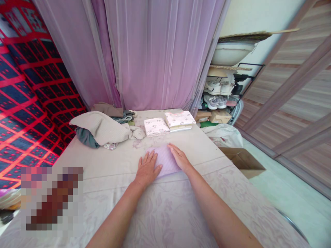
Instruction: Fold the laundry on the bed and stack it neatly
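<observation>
A folded lilac cloth [167, 160] with fine ribbing lies flat on the patterned bedsheet [160, 210], between my two hands. My left hand [148, 169] rests palm down over its left edge, fingers spread. Along the right edge, my right hand [179, 159] lies with its fingers stretched out, its side touching the cloth. Neither hand grips anything. Just beyond the cloth are two neat folded stacks: a smaller printed white one [156, 127] and a larger printed white one [180, 119] with a pale yellowish layer below it.
A loose heap of clothes [103, 127] lies at the back left. Purple curtains [160, 55] hang behind the bed. To the right stand a shoe rack [219, 93] and an open cardboard box [243, 162] on the floor. A blurred-out patch covers the lower left.
</observation>
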Motion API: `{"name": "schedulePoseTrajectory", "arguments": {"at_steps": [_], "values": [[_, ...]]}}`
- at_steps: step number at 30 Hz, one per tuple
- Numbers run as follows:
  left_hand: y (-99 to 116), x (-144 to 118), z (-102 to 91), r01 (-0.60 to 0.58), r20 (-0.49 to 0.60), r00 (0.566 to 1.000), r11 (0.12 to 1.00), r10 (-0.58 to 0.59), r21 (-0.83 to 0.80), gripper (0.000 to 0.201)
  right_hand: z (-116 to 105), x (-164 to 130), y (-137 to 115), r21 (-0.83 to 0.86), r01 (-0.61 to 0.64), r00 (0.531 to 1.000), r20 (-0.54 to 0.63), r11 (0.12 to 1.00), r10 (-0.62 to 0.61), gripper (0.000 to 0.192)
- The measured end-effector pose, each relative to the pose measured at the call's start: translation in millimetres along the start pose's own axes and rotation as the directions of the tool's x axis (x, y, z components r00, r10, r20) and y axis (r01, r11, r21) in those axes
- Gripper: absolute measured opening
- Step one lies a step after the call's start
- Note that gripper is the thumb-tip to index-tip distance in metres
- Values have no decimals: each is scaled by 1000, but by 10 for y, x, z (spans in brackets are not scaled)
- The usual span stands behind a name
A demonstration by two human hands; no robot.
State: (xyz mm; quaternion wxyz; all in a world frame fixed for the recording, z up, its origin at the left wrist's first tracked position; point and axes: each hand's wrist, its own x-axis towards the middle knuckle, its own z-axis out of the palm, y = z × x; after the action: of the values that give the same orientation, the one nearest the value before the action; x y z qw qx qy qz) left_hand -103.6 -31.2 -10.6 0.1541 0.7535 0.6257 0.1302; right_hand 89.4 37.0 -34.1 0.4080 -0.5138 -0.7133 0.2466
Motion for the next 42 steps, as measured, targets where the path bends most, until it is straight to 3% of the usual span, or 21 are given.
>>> {"name": "schedulePoseTrajectory", "arguments": {"at_steps": [3, 6, 10, 14, 18, 20, 22, 24, 26, 28, 34, 39, 42], "values": [[-118, -20, -68, 46, -82, 995, 998, -50, -41, 52, -239, -51, 148, 73, -107, 982, -149, 992, 117, 41], [-166, -63, -124, 204, -149, 968, 979, -201, 2, 45, -338, -221, 224, -80, -156, 976, -163, 984, 142, 35], [-97, -99, -123, 315, -103, 944, 949, -312, 10, 43, -269, -437, 197, -301, -49, 991, -137, 952, 8, 31], [33, -72, -103, 350, -128, 927, 936, -353, -49, 34, -207, -493, 150, -355, 46, 992, -97, 934, -86, 34], [169, -39, -106, 369, -113, 906, 893, -407, -257, 24, -220, -486, 133, -372, 82, 991, -70, 924, -116, 32], [219, -28, -89, 377, -92, 885, 817, -457, -436, 24, -226, -490, 117, -352, 103, 988, -70, 930, -136, 33], [246, -17, -63, 339, -66, 860, 664, -505, -667, 30, -218, -500, 93, -323, 147, 982, -68, 935, -178, 35], [257, -5, -45, 295, 51, 855, 403, -516, -866, 40, -198, -511, 68, -305, 196, 973, -58, 932, -223, 36], [267, 9, -50, 300, 214, 865, 127, -453, -946, 46, -174, -522, 49, -299, 225, 968, -37, 927, -247, 36], [288, 27, -75, 330, 311, 868, -18, -386, -944, 43, -160, -532, 33, -298, 235, 967, -21, 925, -253, 37], [377, 62, -151, 387, 364, 813, -46, -454, -921, 35, -175, -570, -121, -310, 340, 932, -14, 888, -361, 52], [370, 34, -133, 404, 413, 820, -110, -395, -908, 44, -84, -634, -361, -290, 459, 882, 38, 840, -469, 66], [367, 20, -110, 371, 370, 849, -71, -377, -926, 42, -4, -667, -448, -274, 444, 889, 17, 853, -457, 57]]}}
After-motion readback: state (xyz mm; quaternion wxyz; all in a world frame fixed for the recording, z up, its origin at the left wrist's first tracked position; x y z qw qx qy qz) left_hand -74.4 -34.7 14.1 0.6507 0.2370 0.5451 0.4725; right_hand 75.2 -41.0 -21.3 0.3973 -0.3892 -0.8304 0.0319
